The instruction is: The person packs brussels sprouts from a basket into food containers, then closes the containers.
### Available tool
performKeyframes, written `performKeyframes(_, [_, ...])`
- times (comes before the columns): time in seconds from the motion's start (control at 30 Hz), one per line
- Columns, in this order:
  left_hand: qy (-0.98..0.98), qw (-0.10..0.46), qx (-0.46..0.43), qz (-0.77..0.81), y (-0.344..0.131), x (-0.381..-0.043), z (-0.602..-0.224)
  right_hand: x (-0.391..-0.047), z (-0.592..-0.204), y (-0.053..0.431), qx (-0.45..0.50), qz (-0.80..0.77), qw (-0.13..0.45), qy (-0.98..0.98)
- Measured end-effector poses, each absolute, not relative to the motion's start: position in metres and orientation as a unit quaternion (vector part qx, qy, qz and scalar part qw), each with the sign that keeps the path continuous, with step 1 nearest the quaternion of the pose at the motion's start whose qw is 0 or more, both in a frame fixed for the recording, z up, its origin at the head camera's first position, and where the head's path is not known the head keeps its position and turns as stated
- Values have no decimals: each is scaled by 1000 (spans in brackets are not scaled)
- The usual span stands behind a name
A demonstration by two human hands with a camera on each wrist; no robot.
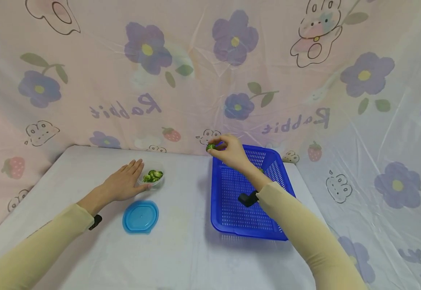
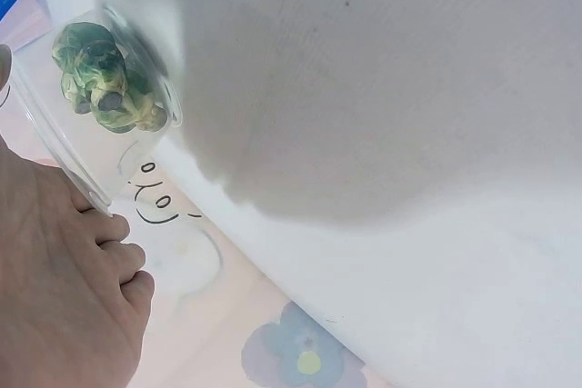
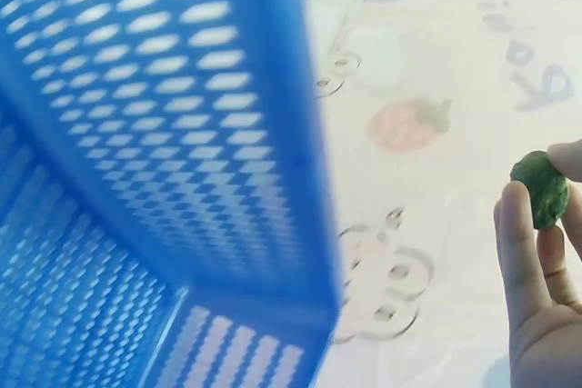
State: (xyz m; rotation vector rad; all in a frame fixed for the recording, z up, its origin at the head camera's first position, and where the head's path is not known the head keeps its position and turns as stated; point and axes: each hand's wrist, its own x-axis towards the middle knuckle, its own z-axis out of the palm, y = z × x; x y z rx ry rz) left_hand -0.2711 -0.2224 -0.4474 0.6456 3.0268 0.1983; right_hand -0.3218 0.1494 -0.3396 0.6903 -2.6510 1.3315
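Between thumb and fingertips, my right hand (image 1: 232,153) pinches a Brussels sprout (image 1: 211,148), held up over the far left corner of the blue basket (image 1: 215,193). The right wrist view shows the same green sprout (image 3: 543,190) beside the basket wall. My left hand (image 1: 123,183) lies with straight fingers against the side of a clear plastic container (image 1: 161,166), its thumb along the near edge. Several Brussels sprouts (image 1: 153,176) sit inside that container. In the left wrist view they show as a cluster of sprouts (image 2: 100,79) behind the clear wall.
A light blue lid (image 1: 140,216) lies on the white table (image 1: 181,257) in front of the container. Part of something green (image 1: 260,170) shows inside the basket behind the right forearm. A patterned cloth (image 1: 195,80) hangs along the table's back edge.
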Motion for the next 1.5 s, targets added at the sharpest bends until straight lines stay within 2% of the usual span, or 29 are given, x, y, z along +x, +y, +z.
performKeyframes(0.23, [975,19,210,66,-222,-271,-446,-321,-329,114,257,450,48,-854])
performKeyframes(0.43, [976,17,208,63,-222,-270,-445,-321,-334,82,274,460,22,-844])
performKeyframes(0.97, [978,24,200,59,-221,-272,-446,-323,-387,9,284,445,-36,-849])
performKeyframes(1.23, [977,20,204,66,-221,-270,-445,-322,-419,-14,285,417,-49,-862])
performKeyframes(1.5, [975,17,208,69,-222,-269,-443,-324,-434,-29,273,399,-66,-873])
